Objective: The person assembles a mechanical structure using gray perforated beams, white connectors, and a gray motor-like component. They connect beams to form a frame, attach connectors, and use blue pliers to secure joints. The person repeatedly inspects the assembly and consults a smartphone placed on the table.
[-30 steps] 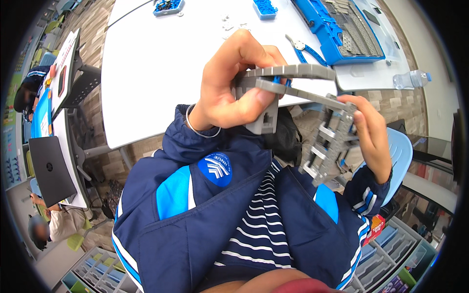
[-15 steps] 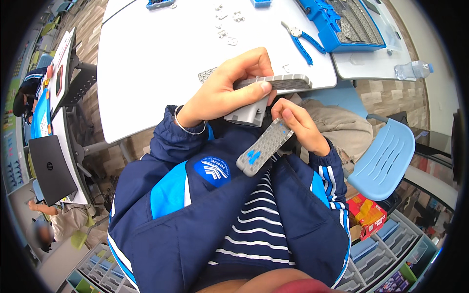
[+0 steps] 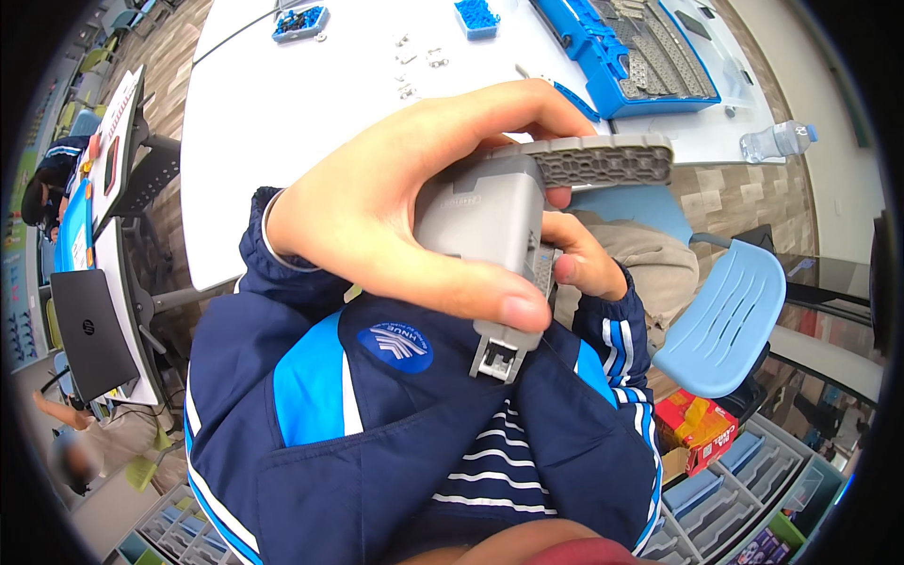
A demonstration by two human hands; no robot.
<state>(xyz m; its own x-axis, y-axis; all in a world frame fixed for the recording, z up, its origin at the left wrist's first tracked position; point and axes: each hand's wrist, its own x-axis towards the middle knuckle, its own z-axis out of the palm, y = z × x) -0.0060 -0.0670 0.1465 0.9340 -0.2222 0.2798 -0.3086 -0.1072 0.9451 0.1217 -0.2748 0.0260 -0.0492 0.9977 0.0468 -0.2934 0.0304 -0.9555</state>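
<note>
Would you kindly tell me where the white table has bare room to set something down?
The white table is bare on its left, between the left hand and the parts tray. Beyond the hand and rightward it is more crowded, with small pale pieces, pliers and the blue case.

The left hand (image 3: 395,212) wraps the grey block (image 3: 480,217) from its left, thumb (image 3: 471,287) stretched along its near side, fingers (image 3: 537,102) arched over its far side. The right hand (image 3: 591,259), partly hidden, sits just right of the block, bent, its forearm (image 3: 617,330) slanting in from lower right.
</note>
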